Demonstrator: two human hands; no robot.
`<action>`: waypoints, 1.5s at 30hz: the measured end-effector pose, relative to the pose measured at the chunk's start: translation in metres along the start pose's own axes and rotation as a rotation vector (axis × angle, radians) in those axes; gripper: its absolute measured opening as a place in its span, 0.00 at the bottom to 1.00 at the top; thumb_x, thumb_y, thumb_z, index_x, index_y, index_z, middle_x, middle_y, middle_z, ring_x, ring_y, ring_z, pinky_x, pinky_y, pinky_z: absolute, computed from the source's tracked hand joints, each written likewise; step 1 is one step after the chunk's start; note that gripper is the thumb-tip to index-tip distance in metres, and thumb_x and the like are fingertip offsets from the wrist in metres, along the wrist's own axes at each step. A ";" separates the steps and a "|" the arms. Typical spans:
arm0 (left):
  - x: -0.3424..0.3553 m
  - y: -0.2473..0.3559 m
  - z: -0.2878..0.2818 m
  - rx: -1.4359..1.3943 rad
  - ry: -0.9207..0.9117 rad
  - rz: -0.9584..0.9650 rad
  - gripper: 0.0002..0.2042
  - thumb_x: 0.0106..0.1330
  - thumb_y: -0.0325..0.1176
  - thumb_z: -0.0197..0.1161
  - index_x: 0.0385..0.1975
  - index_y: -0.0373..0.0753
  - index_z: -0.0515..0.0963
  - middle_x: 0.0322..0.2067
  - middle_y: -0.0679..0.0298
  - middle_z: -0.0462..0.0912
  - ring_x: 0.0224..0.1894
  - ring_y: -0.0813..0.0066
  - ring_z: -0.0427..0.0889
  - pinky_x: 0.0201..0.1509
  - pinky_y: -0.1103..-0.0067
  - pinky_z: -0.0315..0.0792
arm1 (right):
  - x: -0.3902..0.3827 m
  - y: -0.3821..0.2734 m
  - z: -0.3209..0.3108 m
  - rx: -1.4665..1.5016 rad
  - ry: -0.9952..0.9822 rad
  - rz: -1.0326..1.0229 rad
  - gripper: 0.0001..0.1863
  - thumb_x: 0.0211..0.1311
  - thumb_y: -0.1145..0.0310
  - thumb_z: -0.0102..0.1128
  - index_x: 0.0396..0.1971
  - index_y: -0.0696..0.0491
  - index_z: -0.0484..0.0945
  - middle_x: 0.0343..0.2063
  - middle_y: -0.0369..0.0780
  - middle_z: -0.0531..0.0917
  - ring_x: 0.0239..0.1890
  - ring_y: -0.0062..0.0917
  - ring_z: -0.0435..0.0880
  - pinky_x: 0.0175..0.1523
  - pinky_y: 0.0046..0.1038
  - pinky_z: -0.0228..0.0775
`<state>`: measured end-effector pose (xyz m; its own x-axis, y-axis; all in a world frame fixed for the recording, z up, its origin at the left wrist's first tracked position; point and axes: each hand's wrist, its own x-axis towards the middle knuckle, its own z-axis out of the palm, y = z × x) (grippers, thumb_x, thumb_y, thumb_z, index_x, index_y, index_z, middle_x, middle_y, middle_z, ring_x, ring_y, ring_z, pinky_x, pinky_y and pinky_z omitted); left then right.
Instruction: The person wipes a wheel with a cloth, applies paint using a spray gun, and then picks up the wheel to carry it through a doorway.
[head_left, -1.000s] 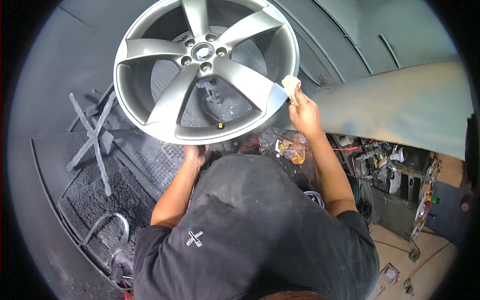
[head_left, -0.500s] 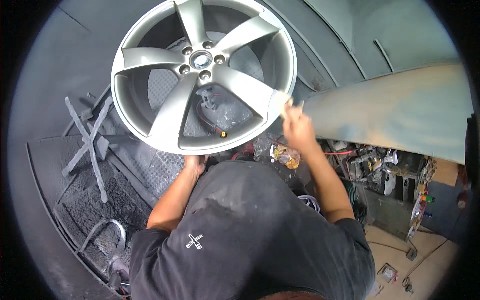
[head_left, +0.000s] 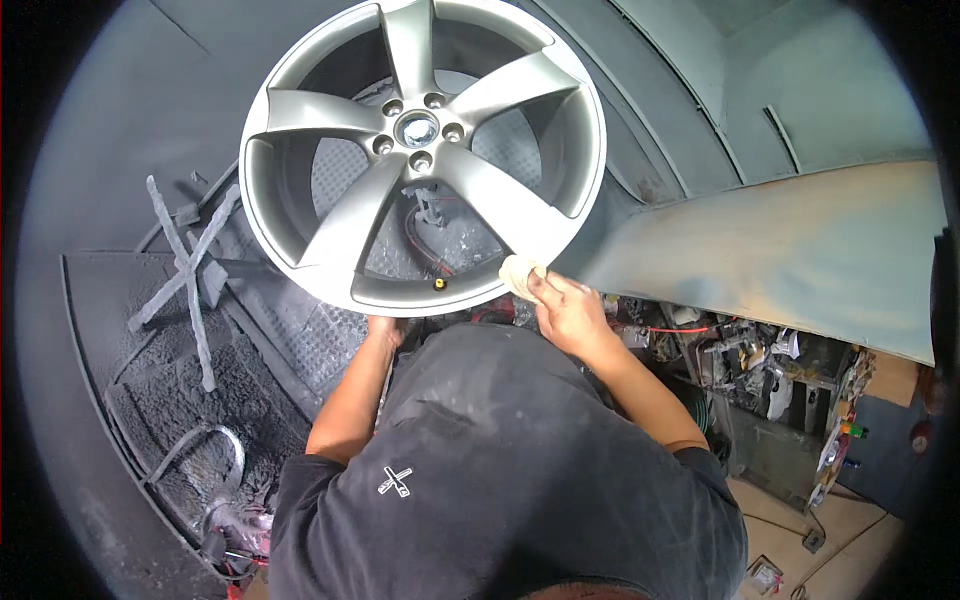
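Near twelve o'clock we've got the silver wheel (head_left: 475, 185); at its five o'clock, our right hand (head_left: 573, 316) pinches a pale cloth (head_left: 518, 276); below six, our left hand (head_left: 387, 329), half hidden, grip we can't tell!

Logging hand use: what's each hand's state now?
Left hand: at the wheel, partly hidden; open or closed cannot be told.
Right hand: closed, holding a pale cloth-like pad.

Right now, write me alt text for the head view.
A person's right hand holds a pale cloth or pad at the lower-right edge of a silver five-spoke wheel; the left hand, partly hidden, is at the wheel's bottom edge. Crossed grey bars show at left.
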<state>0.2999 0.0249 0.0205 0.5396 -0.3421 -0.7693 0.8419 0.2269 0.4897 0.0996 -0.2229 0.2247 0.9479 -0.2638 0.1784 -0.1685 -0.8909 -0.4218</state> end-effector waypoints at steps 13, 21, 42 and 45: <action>0.108 0.080 -0.102 -0.133 0.048 0.215 0.20 0.75 0.46 0.47 0.57 0.39 0.72 0.50 0.57 0.80 0.50 0.58 0.81 0.58 0.55 0.75 | 0.028 0.110 -0.020 -0.021 0.123 0.079 0.29 0.55 0.75 0.58 0.59 0.39 0.71 0.34 0.43 0.82 0.34 0.47 0.82 0.36 0.46 0.77; 0.059 0.084 -0.043 -0.169 0.250 0.402 0.18 0.73 0.42 0.51 0.56 0.38 0.73 0.49 0.58 0.81 0.48 0.60 0.83 0.51 0.59 0.80 | 0.053 0.143 -0.027 -0.132 0.183 0.159 0.27 0.57 0.73 0.57 0.60 0.45 0.72 0.42 0.45 0.83 0.40 0.49 0.83 0.44 0.47 0.76; -0.008 -0.024 0.013 0.175 0.120 -0.083 0.27 0.76 0.50 0.42 0.65 0.37 0.64 0.64 0.56 0.67 0.56 0.60 0.72 0.62 0.64 0.66 | 0.019 0.064 -0.026 -0.154 0.038 0.125 0.31 0.55 0.72 0.59 0.62 0.37 0.72 0.37 0.42 0.85 0.35 0.43 0.86 0.41 0.44 0.81; -0.008 -0.023 0.011 0.187 0.121 -0.040 0.26 0.76 0.50 0.42 0.62 0.36 0.67 0.57 0.57 0.72 0.53 0.61 0.73 0.60 0.64 0.67 | 0.027 0.059 -0.035 -0.155 0.011 0.165 0.32 0.55 0.72 0.58 0.63 0.36 0.71 0.38 0.41 0.85 0.35 0.43 0.86 0.40 0.44 0.81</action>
<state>0.2762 0.0120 0.0195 0.5108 -0.2326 -0.8276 0.8552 0.0388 0.5169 0.1060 -0.2959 0.2361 0.9012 -0.4141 0.1280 -0.3617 -0.8813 -0.3042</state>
